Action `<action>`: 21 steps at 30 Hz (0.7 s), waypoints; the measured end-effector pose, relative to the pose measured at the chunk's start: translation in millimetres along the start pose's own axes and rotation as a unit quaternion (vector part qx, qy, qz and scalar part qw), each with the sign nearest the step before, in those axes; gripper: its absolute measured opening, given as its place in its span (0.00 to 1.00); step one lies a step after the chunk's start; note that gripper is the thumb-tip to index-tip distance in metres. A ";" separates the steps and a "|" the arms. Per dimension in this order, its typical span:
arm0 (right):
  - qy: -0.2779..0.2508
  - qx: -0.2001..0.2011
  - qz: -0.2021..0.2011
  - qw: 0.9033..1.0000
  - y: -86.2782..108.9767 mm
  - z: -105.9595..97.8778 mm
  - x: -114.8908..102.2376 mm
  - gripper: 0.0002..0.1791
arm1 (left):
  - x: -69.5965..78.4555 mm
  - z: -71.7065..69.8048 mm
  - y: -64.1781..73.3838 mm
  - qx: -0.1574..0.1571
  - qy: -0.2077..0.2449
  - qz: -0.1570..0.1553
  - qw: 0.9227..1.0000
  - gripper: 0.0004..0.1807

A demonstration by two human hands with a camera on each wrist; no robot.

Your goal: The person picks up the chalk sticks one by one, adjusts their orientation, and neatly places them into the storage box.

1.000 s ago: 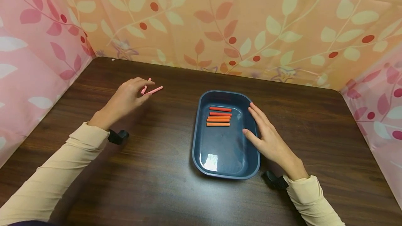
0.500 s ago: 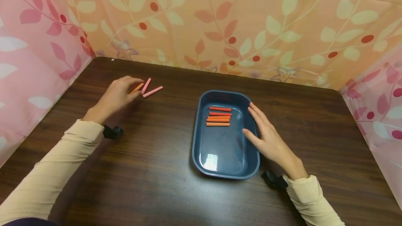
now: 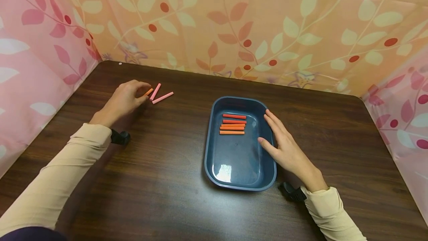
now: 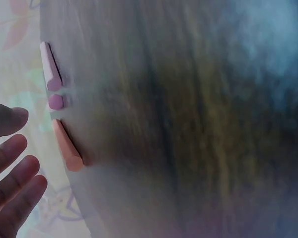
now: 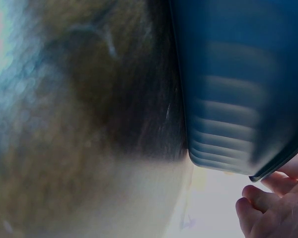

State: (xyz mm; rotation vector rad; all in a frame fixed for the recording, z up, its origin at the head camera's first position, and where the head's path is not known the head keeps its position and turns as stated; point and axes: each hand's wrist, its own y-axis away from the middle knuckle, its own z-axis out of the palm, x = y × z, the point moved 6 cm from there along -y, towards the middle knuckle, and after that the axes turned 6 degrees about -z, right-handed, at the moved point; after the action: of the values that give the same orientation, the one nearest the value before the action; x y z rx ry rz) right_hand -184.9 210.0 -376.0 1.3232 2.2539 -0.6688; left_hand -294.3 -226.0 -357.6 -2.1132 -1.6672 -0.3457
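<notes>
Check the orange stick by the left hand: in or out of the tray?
Out. The left wrist view shows the orange stick lying on the table; in the head view, the tray stands apart.

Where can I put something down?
Bare tabletop lies between the left sleeve and the blue tray, and right of the right hand. The tray's near end is bare. It's crowded by the left hand, with an orange stick and pink sticks, and in the tray's far half, with red and orange sticks.
</notes>
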 end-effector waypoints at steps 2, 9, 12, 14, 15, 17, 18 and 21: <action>0.001 -0.001 0.001 1.000 0.0 0.3 0.2 0.41 | -2.7 1.1 -1.7 -0.008 -0.005 -0.006 1.000 0.20; 0.002 -0.003 0.004 1.000 -0.3 0.9 0.7 0.42 | -10.9 6.6 -6.9 -0.037 -0.017 -0.027 0.999 0.21; 0.001 -0.003 0.004 1.000 -0.2 0.9 0.5 0.42 | -13.0 8.5 -8.9 -0.047 -0.022 -0.032 0.998 0.21; 0.001 -0.003 0.004 1.000 -0.2 0.8 0.3 0.41 | -14.0 9.8 -10.0 -0.054 -0.025 -0.036 0.998 0.21; 0.001 -0.003 0.004 1.000 -0.2 0.8 0.2 0.41 | -14.3 10.1 -10.4 -0.056 -0.027 -0.039 0.997 0.21; 0.001 -0.003 0.004 1.000 -0.2 0.7 0.2 0.41 | -15.4 11.4 -11.4 -0.065 -0.031 -0.045 0.996 0.21; 0.002 -0.002 0.004 1.000 -0.3 0.5 0.2 0.41 | -16.2 12.2 -11.8 -0.071 -0.033 -0.048 0.996 0.22; 0.002 -0.002 0.004 1.000 -0.5 -0.1 -0.2 0.41 | -18.7 14.2 -12.3 -0.084 -0.037 -0.056 0.994 0.22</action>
State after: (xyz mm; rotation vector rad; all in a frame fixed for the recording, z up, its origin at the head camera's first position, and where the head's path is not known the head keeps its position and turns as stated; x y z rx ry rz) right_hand -185.2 209.7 -375.7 1.3327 2.2503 -0.6589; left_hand -311.7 -233.0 -376.3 -2.1813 -1.8627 -0.4619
